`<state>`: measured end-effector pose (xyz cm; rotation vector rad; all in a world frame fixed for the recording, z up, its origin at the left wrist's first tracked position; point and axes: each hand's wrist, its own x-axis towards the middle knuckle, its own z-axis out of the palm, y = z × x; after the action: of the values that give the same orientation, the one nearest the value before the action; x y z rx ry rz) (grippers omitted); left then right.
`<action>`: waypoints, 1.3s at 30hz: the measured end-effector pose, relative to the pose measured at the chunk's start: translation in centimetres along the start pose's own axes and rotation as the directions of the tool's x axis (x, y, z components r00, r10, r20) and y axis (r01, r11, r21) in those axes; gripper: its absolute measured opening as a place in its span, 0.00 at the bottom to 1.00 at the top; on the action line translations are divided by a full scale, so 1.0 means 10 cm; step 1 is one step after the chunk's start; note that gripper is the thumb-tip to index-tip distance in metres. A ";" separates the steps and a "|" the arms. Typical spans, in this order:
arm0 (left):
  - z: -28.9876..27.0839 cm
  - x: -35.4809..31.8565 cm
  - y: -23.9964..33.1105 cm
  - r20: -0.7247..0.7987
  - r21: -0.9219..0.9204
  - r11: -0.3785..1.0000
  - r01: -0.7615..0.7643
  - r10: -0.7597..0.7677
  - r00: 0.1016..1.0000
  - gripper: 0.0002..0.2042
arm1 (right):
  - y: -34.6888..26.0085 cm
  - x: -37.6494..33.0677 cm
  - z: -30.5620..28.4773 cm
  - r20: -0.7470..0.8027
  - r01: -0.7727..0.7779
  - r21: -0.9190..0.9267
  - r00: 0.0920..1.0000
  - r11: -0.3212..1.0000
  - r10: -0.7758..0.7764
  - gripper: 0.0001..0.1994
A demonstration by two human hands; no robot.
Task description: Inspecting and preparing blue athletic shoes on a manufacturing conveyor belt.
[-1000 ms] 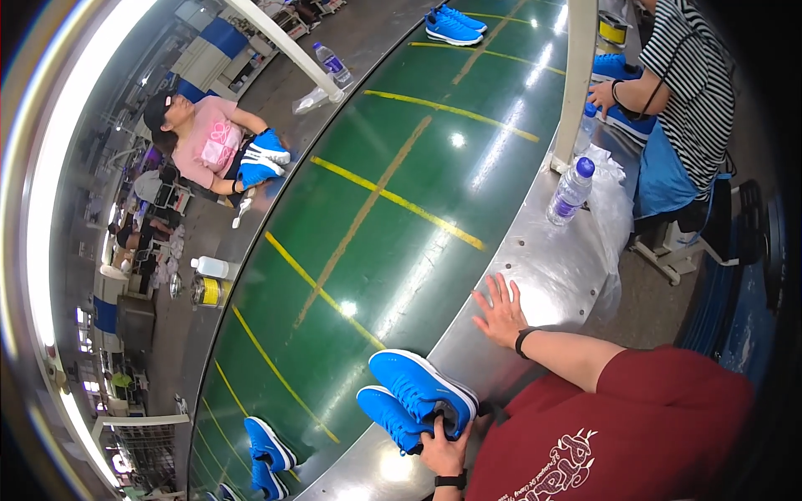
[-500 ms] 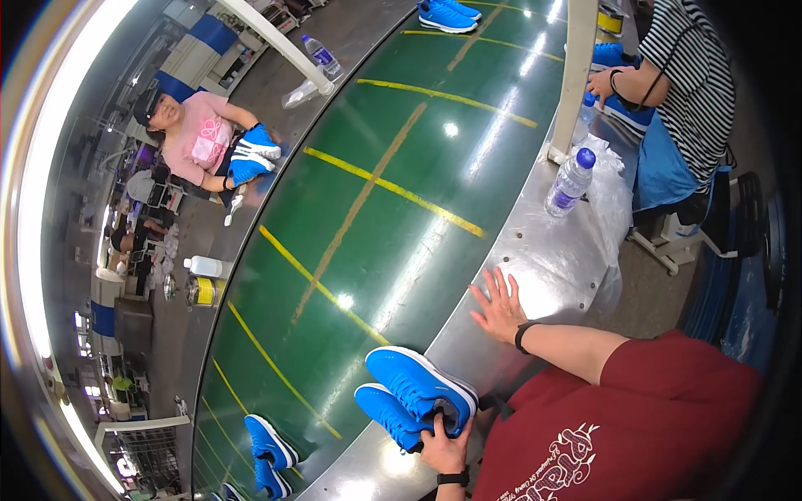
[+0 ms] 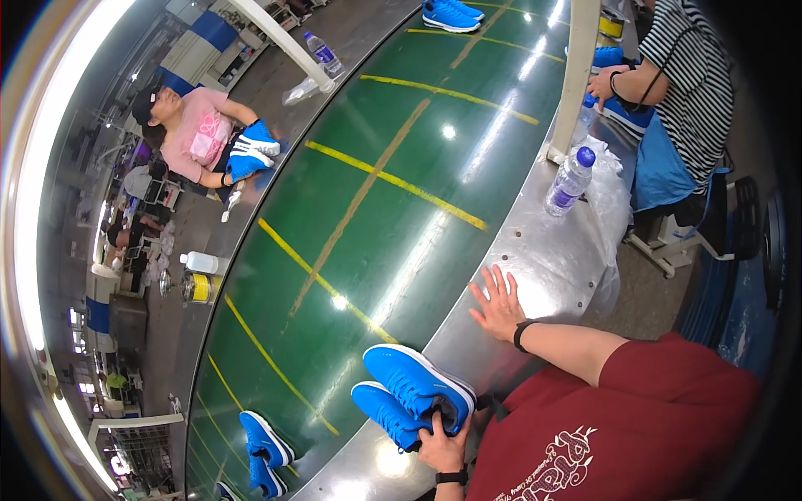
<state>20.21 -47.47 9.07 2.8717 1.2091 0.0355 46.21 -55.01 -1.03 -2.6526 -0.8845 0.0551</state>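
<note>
Green conveyor belt [image 3: 368, 225] runs the length of the view, crossed by yellow lines, edged by a metal rim [image 3: 543, 267]. Second pair of blue shoes [image 3: 266, 451] on the belt at lower left; third pair [image 3: 449, 12] at the far end. Clear water bottle with blue cap [image 3: 568, 180] upright on the rim, clear plastic bag [image 3: 608, 209] just beside it, white post [image 3: 576, 75] behind. Another bottle [image 3: 322, 53] lies across the belt. Person in pink shirt [image 3: 196, 134] holds a blue-and-white shoe [image 3: 251, 149]. Person in striped top [image 3: 689, 83] sits at right, handling what seems a blue shoe.
</note>
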 end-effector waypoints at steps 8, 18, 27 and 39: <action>-0.01 -0.01 0.01 0.018 0.009 1.000 0.016 -0.016 1.000 0.32 | 0.00 0.00 0.01 0.010 0.001 0.004 1.000 1.000 -0.001 0.28; -0.01 0.00 0.01 0.010 0.013 1.000 0.008 -0.009 1.000 0.32 | -0.01 0.01 0.00 0.014 0.006 0.042 1.000 0.999 -0.006 0.28; -0.02 -0.01 0.01 0.006 0.031 1.000 0.005 -0.005 1.000 0.32 | -0.01 0.00 -0.02 0.027 0.009 0.020 1.000 1.000 -0.009 0.28; -0.01 0.00 0.02 -0.012 0.011 1.000 0.009 -0.009 1.000 0.32 | -0.01 0.00 -0.03 0.047 0.000 0.001 0.999 1.000 0.000 0.29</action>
<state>20.31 -47.62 9.21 2.8795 1.2276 0.0455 46.17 -54.97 -0.71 -2.6609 -0.8995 0.1182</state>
